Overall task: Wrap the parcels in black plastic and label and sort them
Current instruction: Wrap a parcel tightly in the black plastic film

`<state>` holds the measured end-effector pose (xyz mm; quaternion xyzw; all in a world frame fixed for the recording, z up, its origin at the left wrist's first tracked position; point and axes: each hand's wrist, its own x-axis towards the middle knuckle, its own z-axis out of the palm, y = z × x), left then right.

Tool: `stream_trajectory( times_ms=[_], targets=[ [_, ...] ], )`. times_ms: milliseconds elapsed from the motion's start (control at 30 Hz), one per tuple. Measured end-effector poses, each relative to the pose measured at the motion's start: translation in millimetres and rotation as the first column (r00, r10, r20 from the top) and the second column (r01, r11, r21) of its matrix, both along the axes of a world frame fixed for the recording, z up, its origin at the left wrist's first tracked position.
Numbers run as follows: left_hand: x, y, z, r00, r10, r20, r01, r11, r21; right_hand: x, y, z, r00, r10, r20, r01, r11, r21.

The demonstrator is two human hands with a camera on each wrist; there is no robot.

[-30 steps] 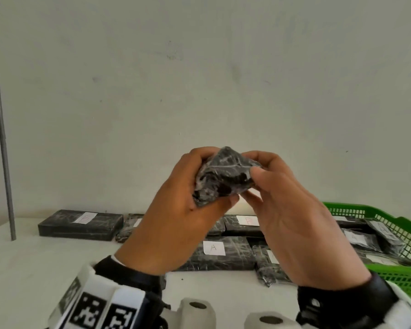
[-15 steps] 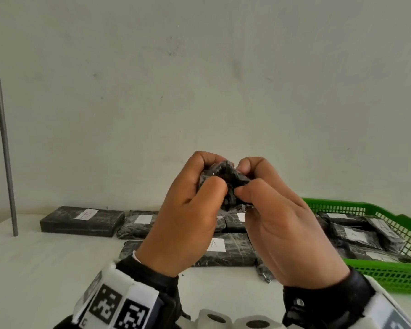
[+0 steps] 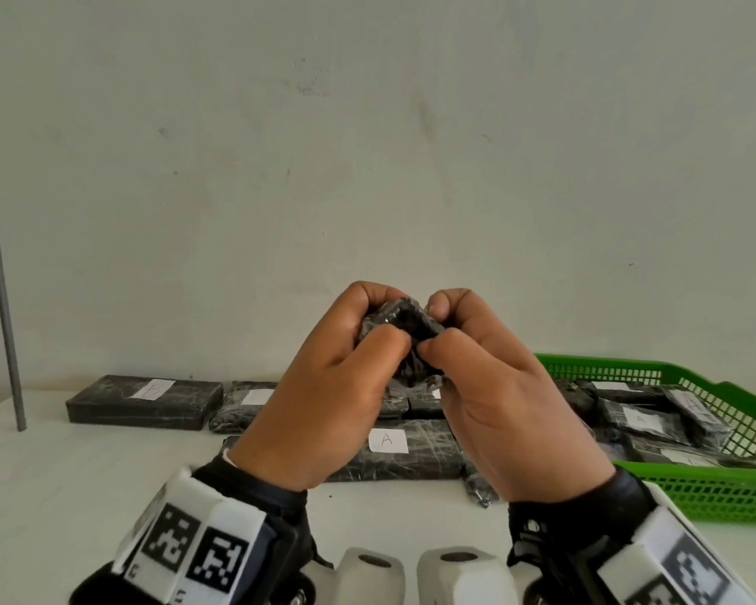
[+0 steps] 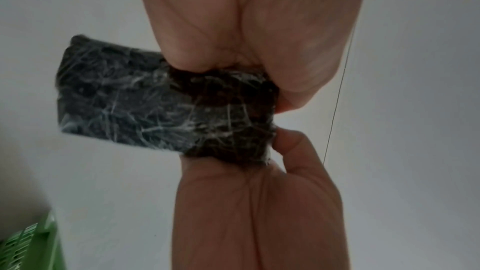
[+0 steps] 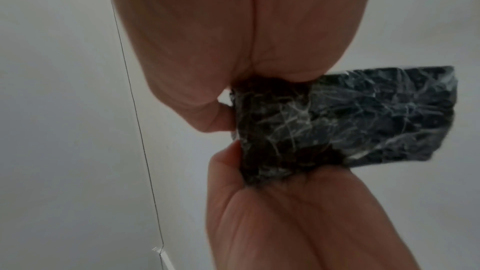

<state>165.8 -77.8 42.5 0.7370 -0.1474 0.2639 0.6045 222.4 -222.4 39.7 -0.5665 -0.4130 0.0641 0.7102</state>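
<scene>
Parcel (image 3: 404,327), a small block in crinkled black plastic, sits mid-frame above the table, pinched at its near end between left hand (image 3: 337,386) and right hand (image 3: 498,395), equally close. Its long axis points away from the palms toward the wall. Behind lie labelled parcels (image 3: 411,447) and, right, a green basket (image 3: 716,486).

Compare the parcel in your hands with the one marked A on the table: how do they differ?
The held parcel is up in the air, gripped by the left hand and right hand; the A parcel lies flat on the table. The A parcel carries a white label; no label shows on the held parcel in any view. The held parcel looks smaller. Both are wrapped in crinkled black plastic.
</scene>
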Motion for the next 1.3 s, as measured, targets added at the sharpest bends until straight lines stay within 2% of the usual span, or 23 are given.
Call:
stream_trajectory(
  times_ms=[67,133,200,267,333,400,467,500,567,667,700,767,833,900,967,1033,1100,1200,1233,1267,1300],
  targets=[
    [3.0,5.4,-2.3,0.999,-0.027,-0.036,0.024,0.998,-0.057,2.7,-4.5,0.5,1.0,0.007,0.026,-0.006,0.998,-0.067],
    [5.4,11.5,-3.7,0.996,-0.052,-0.069,0.042,0.991,-0.131,2.7,-12.7,2.2,0.993,0.003,0.118,0.021,0.979,-0.201],
    [5.4,16.7,-3.2,0.986,-0.135,-0.094,0.116,0.976,-0.186,0.5,-18.5,6.0,0.961,-0.096,0.26,0.171,0.943,-0.284],
    [3.4,17.9,0.3,0.956,-0.268,-0.118,0.233,0.941,-0.246,0.8,-21.3,10.1,0.911,-0.239,0.336,0.322,0.92,-0.221],
    [1.5,20.5,1.8,0.949,-0.275,-0.155,0.26,0.96,-0.107,7.7,-26.4,10.3,0.898,-0.321,0.302,0.366,0.925,-0.104],
    [0.4,23.2,2.7,0.974,-0.129,-0.185,0.162,0.972,0.172,12.8,-31.8,7.8,0.926,-0.322,0.199,0.331,0.943,-0.016],
    [-0.5,25.9,2.0,0.991,0.067,-0.115,-0.016,0.917,0.398,12.6,-36.6,8.1,0.955,-0.281,0.096,0.28,0.96,0.024],
    [-1.9,25.9,2.1,0.991,0.12,-0.064,-0.08,0.896,0.437,11.7,-39.2,9.8,0.962,-0.26,0.081,0.26,0.965,0.011],
    [-5.7,24.1,3.9,0.992,0.128,-0.018,-0.109,0.902,0.417,8.7,-46.4,16.0,0.968,-0.224,0.115,0.233,0.97,-0.074],
    [-9.6,19.9,7.0,0.987,0.157,0.014,-0.145,0.871,0.469,-1.0,-55.3,27.7,0.94,-0.22,0.259,0.286,0.925,-0.251],
    [-11.2,17.2,7.3,0.987,0.157,0.024,-0.148,0.855,0.497,-3.7,-55.7,29.6,0.915,-0.268,0.303,0.35,0.9,-0.26],
    [-13.3,10.4,7.3,0.989,0.144,0.038,-0.141,0.824,0.549,-7.2,-54.5,28.3,0.875,-0.371,0.311,0.437,0.882,-0.177],
    [-12.4,3.8,6.9,0.977,0.211,0.041,-0.186,0.733,0.654,-8.9,-56.4,21.3,0.878,-0.426,0.217,0.454,0.885,-0.102],
    [-9.8,-2.3,8.8,0.933,0.342,0.108,-0.293,0.55,0.782,-10.9,-58.8,14.2,0.895,-0.443,0.054,0.446,0.893,-0.063],
    [-6.7,-8.2,9.8,0.874,0.409,0.261,-0.425,0.384,0.82,-16.0,-60.2,10.0,0.904,-0.397,-0.16,0.4,0.916,-0.018],
    [-3.4,-11.9,7.6,0.828,0.397,0.396,-0.522,0.287,0.803,-23.6,-60.2,9.7,0.887,-0.352,-0.299,0.375,0.927,0.022],
    [-5.2,-15.1,3.5,0.796,0.375,0.475,-0.575,0.222,0.788,-31.6,-61.3,12.0,0.868,-0.353,-0.35,0.374,0.927,-0.007],
    [-20.8,-19.5,1.8,0.801,0.357,0.48,-0.556,0.15,0.817,-46.1,-64.2,18.5,0.857,-0.39,-0.338,0.377,0.92,-0.106],
    [-26.3,-19.2,1.0,0.815,0.343,0.467,-0.536,0.141,0.832,-52.6,-65.6,20.9,0.864,-0.423,-0.271,0.39,0.905,-0.17],
    [-30.8,-17.7,1.2,0.83,0.323,0.455,-0.518,0.139,0.844,-58.6,-67.4,23.0,0.874,-0.471,-0.117,0.43,0.863,-0.265],
    [-34.5,-15.3,2.1,0.84,0.302,0.45,-0.506,0.137,0.852,-64.1,-69.6,25.2,0.868,-0.486,0.102,0.487,0.791,-0.371]
  ],
)
